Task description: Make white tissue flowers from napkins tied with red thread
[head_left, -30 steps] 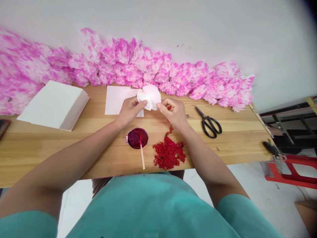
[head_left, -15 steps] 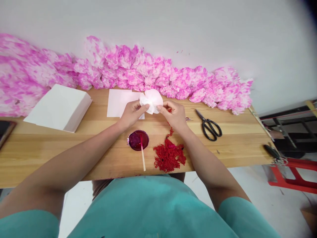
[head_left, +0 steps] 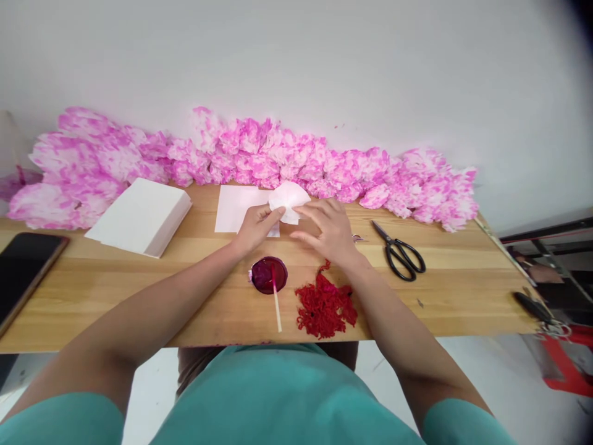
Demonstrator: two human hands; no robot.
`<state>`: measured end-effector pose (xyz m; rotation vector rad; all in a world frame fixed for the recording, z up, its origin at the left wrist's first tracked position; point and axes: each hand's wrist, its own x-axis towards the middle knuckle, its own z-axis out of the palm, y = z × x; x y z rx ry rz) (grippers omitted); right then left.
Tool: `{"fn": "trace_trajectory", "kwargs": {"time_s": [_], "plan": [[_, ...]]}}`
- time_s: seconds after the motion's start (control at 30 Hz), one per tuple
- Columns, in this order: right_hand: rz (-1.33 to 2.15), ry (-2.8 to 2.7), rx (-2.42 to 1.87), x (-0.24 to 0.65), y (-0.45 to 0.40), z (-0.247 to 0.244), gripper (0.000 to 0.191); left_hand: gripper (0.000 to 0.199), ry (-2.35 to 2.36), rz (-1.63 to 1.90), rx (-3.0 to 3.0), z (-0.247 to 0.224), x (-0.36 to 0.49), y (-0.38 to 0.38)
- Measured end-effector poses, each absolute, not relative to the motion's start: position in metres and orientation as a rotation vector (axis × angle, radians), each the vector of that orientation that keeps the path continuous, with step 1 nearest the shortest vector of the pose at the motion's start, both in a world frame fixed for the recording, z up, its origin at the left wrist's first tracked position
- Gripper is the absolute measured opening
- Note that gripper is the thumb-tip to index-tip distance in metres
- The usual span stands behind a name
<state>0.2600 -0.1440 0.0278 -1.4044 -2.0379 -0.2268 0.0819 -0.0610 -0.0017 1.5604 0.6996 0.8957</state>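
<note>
A white paper flower is held above the back part of the table, its thin layers fanned out. My left hand pinches its lower left side between thumb and fingers. Beside its right edge, my right hand has thumb and fingers spread apart; whether a fingertip touches the paper I cannot tell. Flat white paper sheets lie partly behind my left hand. In front of my hands sits a small dish of dark red-purple liquid, with a pale stick resting in it. A heap of red yarn lies near my right forearm.
Pink-and-white paper flowers line the wall. A thick stack of white paper and a phone lie on the left of the wooden table. Black-handled scissors lie right, with keys at the right edge.
My right hand has let go of the paper flower and opened its fingers. My left hand keeps its pinch. The camera view has shifted, showing more of the phone.
</note>
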Motion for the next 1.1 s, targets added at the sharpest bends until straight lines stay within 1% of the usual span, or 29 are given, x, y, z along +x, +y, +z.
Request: {"fn": "trace_trajectory", "kwargs": {"time_s": [0.03, 0.13, 0.2, 0.33, 0.47, 0.63, 0.77, 0.83, 0.9, 1.03, 1.1], "plan": [[-0.249, -2.052, -1.432, 0.262, -0.143, 0.026, 0.041, 0.045, 0.702, 0.897, 1.560, -0.002, 0.082, -0.061], [-0.272, -2.015, -1.474, 0.267, -0.141, 0.021, 0.023, 0.048, 0.726, 0.882, 1.568, -0.004, 0.081, -0.060], [-0.260, -1.969, -1.457, 0.268, -0.140, 0.019, 0.018, 0.049, 0.732, 0.867, 1.579, -0.004, 0.081, -0.060], [-0.165, -1.909, -1.452, 0.265, -0.141, 0.017, 0.018, 0.050, 0.724, 0.829, 1.625, -0.001, 0.081, -0.061], [-0.023, -1.779, -1.502, 0.260, -0.141, 0.019, 0.020, 0.047, 0.710, 0.794, 1.693, 0.002, 0.082, -0.063], [0.236, -1.526, -1.521, 0.260, -0.139, 0.017, 0.019, 0.043, 0.650, 0.833, 1.669, -0.003, 0.084, -0.062], [0.470, -1.300, -1.489, 0.265, -0.132, 0.009, 0.025, 0.040, 0.659, 0.854, 1.652, -0.007, 0.083, -0.061], [0.533, -1.231, -1.461, 0.268, -0.130, 0.009, 0.027, 0.040, 0.669, 0.861, 1.642, -0.007, 0.082, -0.061], [0.465, -1.239, -1.461, 0.270, -0.132, 0.013, 0.027, 0.040, 0.676, 0.866, 1.644, -0.006, 0.081, -0.061], [0.083, -1.475, -1.441, 0.265, -0.142, 0.029, 0.024, 0.039, 0.672, 0.869, 1.721, -0.004, 0.082, -0.064], [-0.049, -1.628, -1.414, 0.259, -0.145, 0.033, 0.023, 0.037, 0.652, 0.876, 1.797, -0.003, 0.083, -0.064]]}}
